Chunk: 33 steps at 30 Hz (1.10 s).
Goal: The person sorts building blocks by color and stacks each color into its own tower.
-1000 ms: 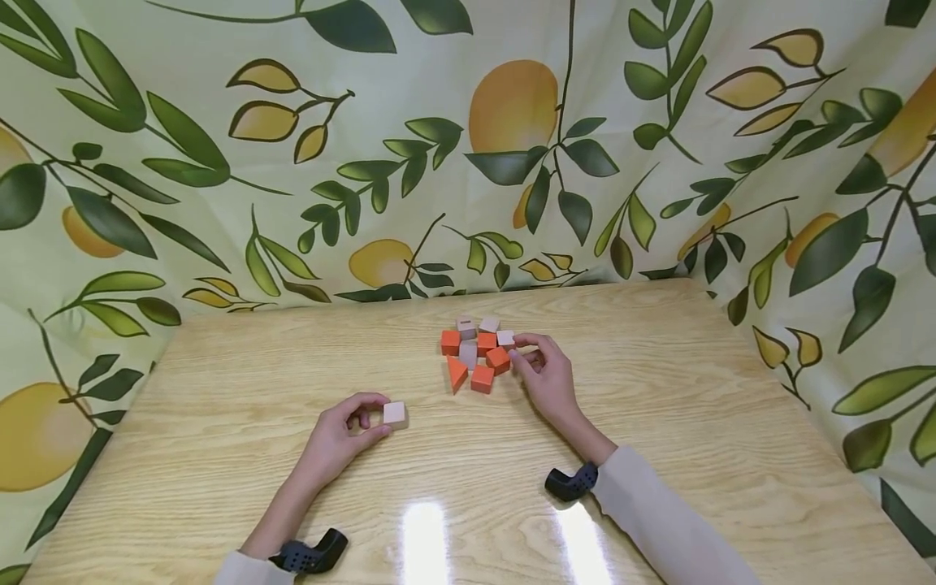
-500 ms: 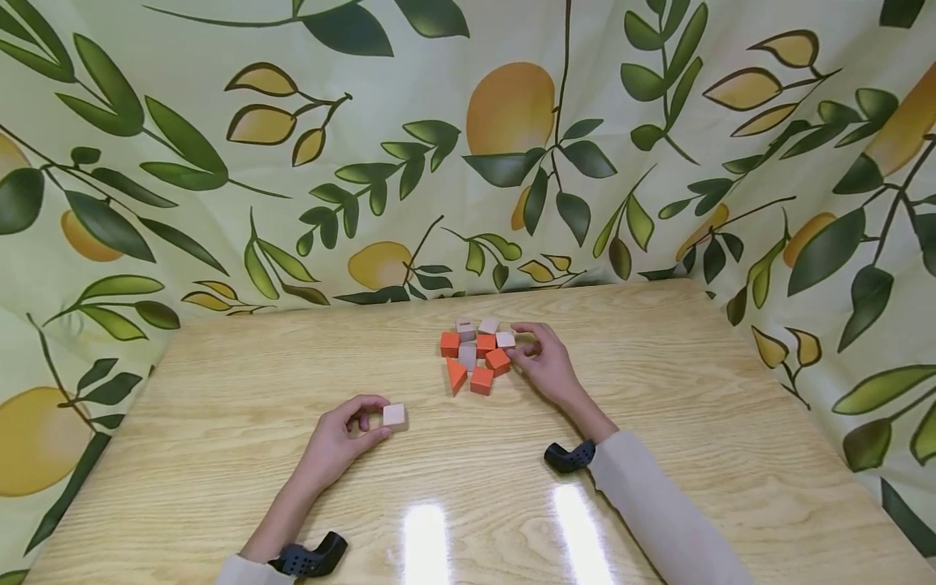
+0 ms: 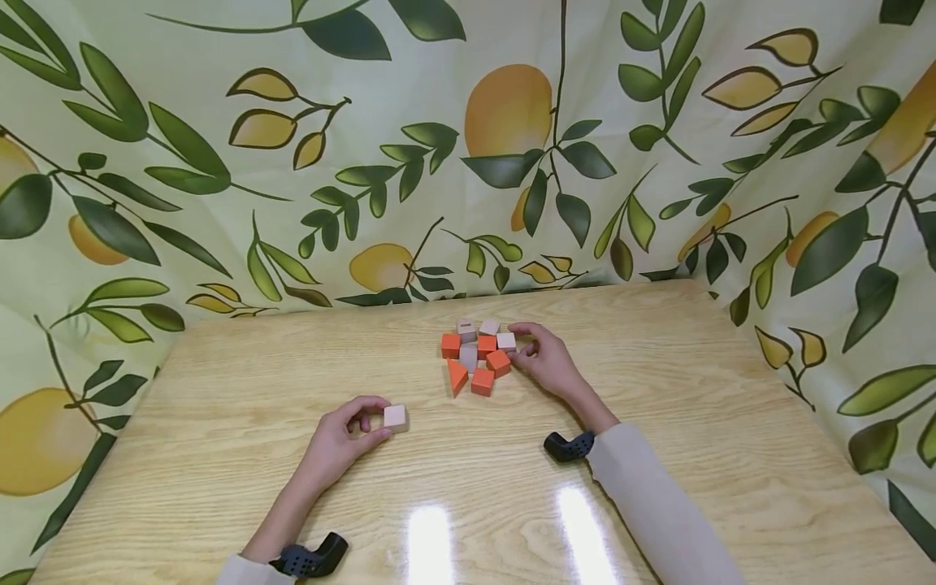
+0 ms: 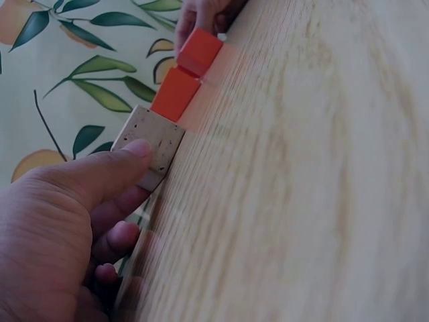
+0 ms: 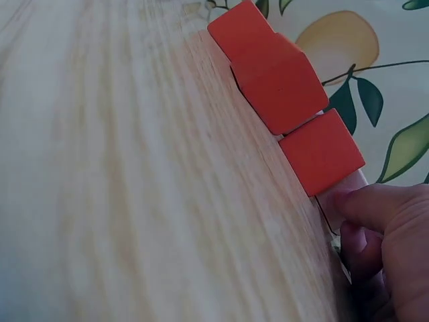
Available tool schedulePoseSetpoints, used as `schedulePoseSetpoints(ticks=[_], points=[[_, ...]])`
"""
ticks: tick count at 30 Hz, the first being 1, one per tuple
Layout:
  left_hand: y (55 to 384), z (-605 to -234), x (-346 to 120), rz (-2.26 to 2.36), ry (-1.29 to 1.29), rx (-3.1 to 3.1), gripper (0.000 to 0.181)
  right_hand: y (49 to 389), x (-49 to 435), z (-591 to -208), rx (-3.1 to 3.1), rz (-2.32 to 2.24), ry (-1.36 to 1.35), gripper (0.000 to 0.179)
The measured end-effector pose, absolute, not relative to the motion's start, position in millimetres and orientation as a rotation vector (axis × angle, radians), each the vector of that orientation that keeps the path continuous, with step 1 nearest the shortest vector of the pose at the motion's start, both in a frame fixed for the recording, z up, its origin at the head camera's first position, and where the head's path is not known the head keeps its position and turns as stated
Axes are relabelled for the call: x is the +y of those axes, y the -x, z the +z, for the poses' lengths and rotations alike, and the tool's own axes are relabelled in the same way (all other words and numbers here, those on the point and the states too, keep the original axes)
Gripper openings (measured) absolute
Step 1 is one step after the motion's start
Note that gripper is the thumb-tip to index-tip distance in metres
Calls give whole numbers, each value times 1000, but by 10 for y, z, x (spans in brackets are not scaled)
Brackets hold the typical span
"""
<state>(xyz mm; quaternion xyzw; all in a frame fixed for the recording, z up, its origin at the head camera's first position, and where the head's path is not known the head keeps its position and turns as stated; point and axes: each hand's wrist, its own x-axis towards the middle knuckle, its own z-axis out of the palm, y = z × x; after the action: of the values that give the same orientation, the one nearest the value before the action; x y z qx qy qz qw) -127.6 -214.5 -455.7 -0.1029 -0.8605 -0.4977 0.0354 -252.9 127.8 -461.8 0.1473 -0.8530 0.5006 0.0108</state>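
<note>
In the head view my left hand (image 3: 338, 437) pinches a pale wooden cube (image 3: 396, 418) between thumb and fingers, low at the table surface. The left wrist view shows the thumb (image 4: 110, 171) lying on the speckled side of this cube (image 4: 161, 137). My right hand (image 3: 548, 364) is at the right side of a cluster of blocks, thumb and index finger pinching a whitish block (image 3: 506, 341). From the right wrist, most of that block (image 5: 350, 184) is hidden behind an orange cube (image 5: 323, 153) and the thumb.
The cluster also holds several orange cubes (image 3: 483, 381), an orange triangular block (image 3: 457, 377) and several pale blocks (image 3: 465, 328). All stand on the wooden table (image 3: 256, 374). A leaf-and-fruit patterned cloth (image 3: 409, 81) hangs behind the back edge. Each wrist wears a dark camera band (image 3: 310, 556).
My right hand has shifted slightly, its fingers settling around the whitish block, while its forearm moved up a little. The left hand and its cube have stayed in place.
</note>
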Motion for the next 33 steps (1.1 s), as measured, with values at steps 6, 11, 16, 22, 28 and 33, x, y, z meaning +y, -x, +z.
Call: schedulePoseSetpoints(ticks=[6, 11, 16, 22, 28, 33], points=[[1284, -4563, -2148, -1513, 314, -2650, 33, 2518, 1271, -4611, -2680, 1531, -442, 39], [1295, -4578, -2159, -1489, 319, -2658, 33, 2513, 1270, -4625, -2675, 1510, -442, 38], [1300, -4574, -2161, -1477, 326, -2651, 33, 2510, 1269, -4641, -2651, 1486, -448, 36], [1309, -4566, -2158, -1468, 330, -2668, 34, 2499, 1275, -4651, -2642, 1500, -439, 34], [1304, -4570, -2159, -1481, 319, -2661, 32, 2492, 1271, -4641, -2633, 1517, -440, 33], [1299, -4579, -2158, -1502, 317, -2661, 31, 2487, 1268, -4628, -2627, 1531, -425, 33]])
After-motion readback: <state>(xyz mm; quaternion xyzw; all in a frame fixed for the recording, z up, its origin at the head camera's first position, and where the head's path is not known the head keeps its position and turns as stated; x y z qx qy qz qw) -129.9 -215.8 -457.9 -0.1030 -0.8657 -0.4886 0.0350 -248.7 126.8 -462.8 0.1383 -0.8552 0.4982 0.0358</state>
